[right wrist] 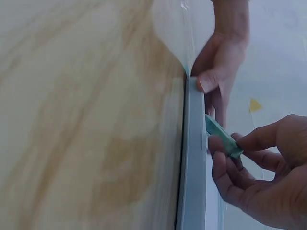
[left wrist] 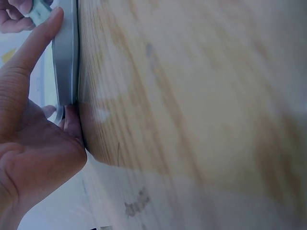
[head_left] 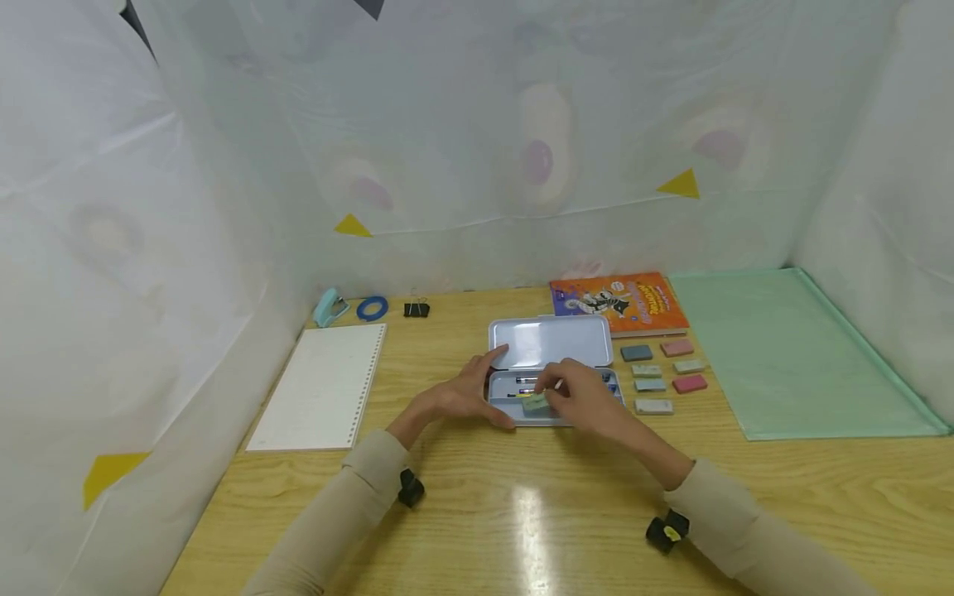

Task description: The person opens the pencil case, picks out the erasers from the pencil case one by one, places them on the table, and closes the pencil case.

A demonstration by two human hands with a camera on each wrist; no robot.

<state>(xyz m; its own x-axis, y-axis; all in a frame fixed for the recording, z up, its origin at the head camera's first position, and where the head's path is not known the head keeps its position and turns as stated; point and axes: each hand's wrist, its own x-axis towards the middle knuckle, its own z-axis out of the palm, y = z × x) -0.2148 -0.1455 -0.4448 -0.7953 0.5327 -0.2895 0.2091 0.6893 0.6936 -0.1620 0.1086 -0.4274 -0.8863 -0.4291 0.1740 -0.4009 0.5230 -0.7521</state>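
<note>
A light-blue pencil case (head_left: 551, 343) lies open on the table, its lid tipped back. Pens (head_left: 525, 381) lie in its tray. My left hand (head_left: 465, 393) grips the left end of the case, thumb along the front wall (left wrist: 66, 57) and fingers spread toward the lid. Between thumb and fingers, my right hand (head_left: 585, 397) pinches a green eraser (head_left: 533, 403) tilted over the front left of the tray. In the right wrist view the eraser (right wrist: 223, 136) slants down, one end just behind the front wall. Whether it touches the tray floor is hidden.
Several erasers (head_left: 650, 385) stand in rough columns right of the case. Behind them lies an orange book (head_left: 622, 302); farther right, a green mat (head_left: 812, 356). On the left are a spiral notebook (head_left: 320, 385), mint stapler (head_left: 328, 307), blue tape ring (head_left: 373, 309) and black binder clip (head_left: 416, 310).
</note>
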